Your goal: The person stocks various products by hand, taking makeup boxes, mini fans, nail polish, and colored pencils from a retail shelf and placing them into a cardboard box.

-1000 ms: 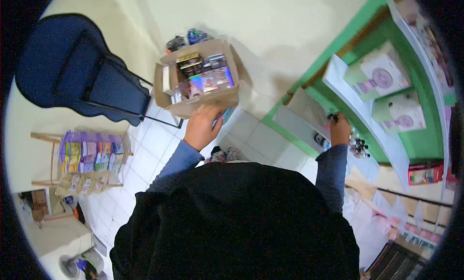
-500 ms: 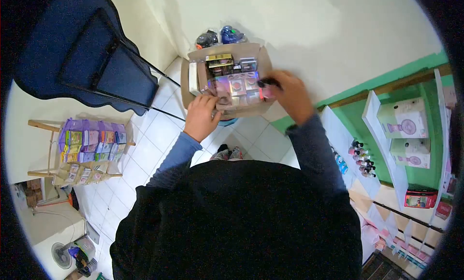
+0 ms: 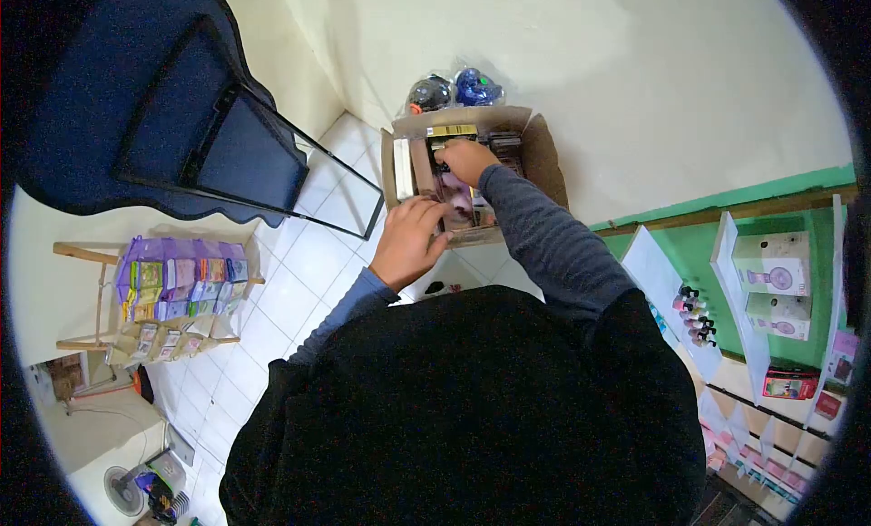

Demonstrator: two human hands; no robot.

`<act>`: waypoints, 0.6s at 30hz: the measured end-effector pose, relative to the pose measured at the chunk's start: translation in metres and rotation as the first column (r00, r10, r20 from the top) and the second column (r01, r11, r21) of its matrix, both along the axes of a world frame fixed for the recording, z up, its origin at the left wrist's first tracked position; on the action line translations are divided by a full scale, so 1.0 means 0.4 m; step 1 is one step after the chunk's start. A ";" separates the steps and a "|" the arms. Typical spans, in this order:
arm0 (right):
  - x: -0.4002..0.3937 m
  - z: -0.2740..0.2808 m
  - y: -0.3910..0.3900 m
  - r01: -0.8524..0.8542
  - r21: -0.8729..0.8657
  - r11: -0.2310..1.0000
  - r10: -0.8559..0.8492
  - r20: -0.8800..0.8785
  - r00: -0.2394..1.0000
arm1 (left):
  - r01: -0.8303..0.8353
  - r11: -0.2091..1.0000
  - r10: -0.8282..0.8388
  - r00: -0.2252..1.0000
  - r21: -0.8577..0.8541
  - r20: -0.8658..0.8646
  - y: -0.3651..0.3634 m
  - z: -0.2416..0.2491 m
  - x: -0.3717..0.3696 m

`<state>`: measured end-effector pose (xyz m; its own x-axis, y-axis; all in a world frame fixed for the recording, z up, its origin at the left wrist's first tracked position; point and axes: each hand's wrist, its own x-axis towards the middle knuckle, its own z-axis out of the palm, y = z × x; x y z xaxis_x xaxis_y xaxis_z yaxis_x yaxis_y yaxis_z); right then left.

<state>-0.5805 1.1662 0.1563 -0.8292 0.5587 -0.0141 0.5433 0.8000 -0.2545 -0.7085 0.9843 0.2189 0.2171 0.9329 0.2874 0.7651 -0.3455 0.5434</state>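
Observation:
An open cardboard box (image 3: pixel 548 154) stands in front of me, packed with small cosmetic boxes. My right hand (image 3: pixel 466 161) reaches down into it near a black and gold box (image 3: pixel 451 131); its fingertips are bent and partly hidden, so what they hold is unclear. My left hand (image 3: pixel 410 238) rests at the box's near left edge, fingers together over a shiny clear package (image 3: pixel 456 204). Whether it grips the package or the box edge cannot be made out. A white narrow box (image 3: pixel 403 168) stands upright along the left side inside.
Two wrapped items, one black (image 3: pixel 430 94) and one blue (image 3: pixel 478 88), lie behind the box. A dark blue framed panel (image 3: pixel 245 145) stands at left, above a purple hanging organizer (image 3: pixel 181 272). White shelves (image 3: pixel 739 290) with goods line the right side.
My right hand has moved left from the box's right side into its middle, and the dark and pink item no longer shows in it. The whole view has shifted slightly.

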 end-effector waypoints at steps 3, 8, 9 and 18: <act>-0.002 -0.005 0.011 -0.065 0.045 0.997 0.063 0.029 0.998 | 0.007 1.000 -0.007 0.999 -0.007 0.032 0.010 0.000 -0.016; 0.005 -0.021 0.019 -0.103 0.063 0.993 0.105 -0.028 0.994 | 0.028 0.998 -0.026 0.999 -0.054 0.029 0.020 0.006 -0.024; 0.009 -0.028 0.021 -0.111 0.070 0.991 0.116 -0.065 0.991 | 0.034 0.998 -0.032 0.999 -0.061 0.027 0.022 0.009 -0.025; 0.025 -0.004 0.005 0.129 0.020 0.991 -0.126 -0.106 0.986 | 0.057 0.998 -0.057 0.998 -0.016 -0.001 0.019 0.015 -0.030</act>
<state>-0.5703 1.1682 0.1548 -0.7474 0.6588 0.0856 0.6127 0.7334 -0.2945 -0.7204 0.9918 0.2251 0.2707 0.9234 0.2721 0.7451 -0.3800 0.5482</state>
